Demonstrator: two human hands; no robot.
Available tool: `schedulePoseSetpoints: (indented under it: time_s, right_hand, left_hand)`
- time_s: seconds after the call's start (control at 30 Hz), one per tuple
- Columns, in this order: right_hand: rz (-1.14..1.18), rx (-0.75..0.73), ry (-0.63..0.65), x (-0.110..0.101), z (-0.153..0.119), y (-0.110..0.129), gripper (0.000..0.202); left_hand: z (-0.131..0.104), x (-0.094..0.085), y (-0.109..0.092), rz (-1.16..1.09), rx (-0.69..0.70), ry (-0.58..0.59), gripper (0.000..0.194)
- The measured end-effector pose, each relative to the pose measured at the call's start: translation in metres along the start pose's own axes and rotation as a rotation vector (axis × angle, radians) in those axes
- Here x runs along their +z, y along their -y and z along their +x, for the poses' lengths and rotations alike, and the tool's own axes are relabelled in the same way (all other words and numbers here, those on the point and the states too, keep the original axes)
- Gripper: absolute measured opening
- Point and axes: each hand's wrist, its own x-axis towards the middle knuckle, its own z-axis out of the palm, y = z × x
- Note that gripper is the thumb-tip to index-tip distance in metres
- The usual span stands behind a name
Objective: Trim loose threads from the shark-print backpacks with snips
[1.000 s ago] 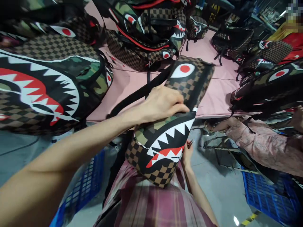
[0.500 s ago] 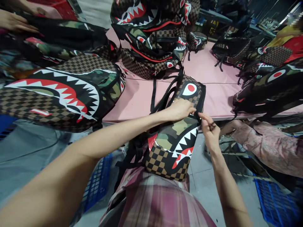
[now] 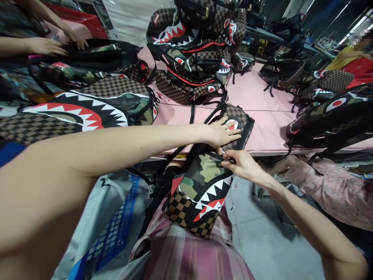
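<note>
A backpack [image 3: 204, 175] with camouflage, brown checks and a shark mouth leans from the pink table's edge down to my lap. My left hand [image 3: 224, 133] lies with fingers spread on its upper checked part, partly over a red and white eye. Close beside it, my right hand [image 3: 240, 163] is closed, fingertips pinched at the bag's middle by the side edge. Something small and dark shows between those fingers, too small to name.
Similar bags lie on the pink table [image 3: 247, 91]: a large one [image 3: 116, 101] at left, a pile [image 3: 198, 50] behind, others [image 3: 335, 112] at right. Another person's hands [image 3: 48, 46] are at upper left. A blue crate [image 3: 116, 229] stands below left.
My left fingers have spread flat on the upper bag. My right hand has moved left along the bag towards its middle. The bag's lower part has shifted left and bends more.
</note>
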Motion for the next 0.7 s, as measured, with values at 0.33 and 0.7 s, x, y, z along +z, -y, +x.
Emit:
schedulePoseSetpoints:
  time_s: [0.33, 0.7]
  right_hand:
    - [0.336, -0.165, -0.096, 0.022, 0.002, 0.001, 0.014]
    - [-0.188, -0.582, -0.311, 0.054, -0.030, 0.013, 0.021]
  left_hand:
    - [-0.014, 0.023, 0.003, -0.049, -0.065, -0.282, 0.068]
    - [-0.128, 0.048, -0.086, -1.939, -0.805, 0.385, 0.071]
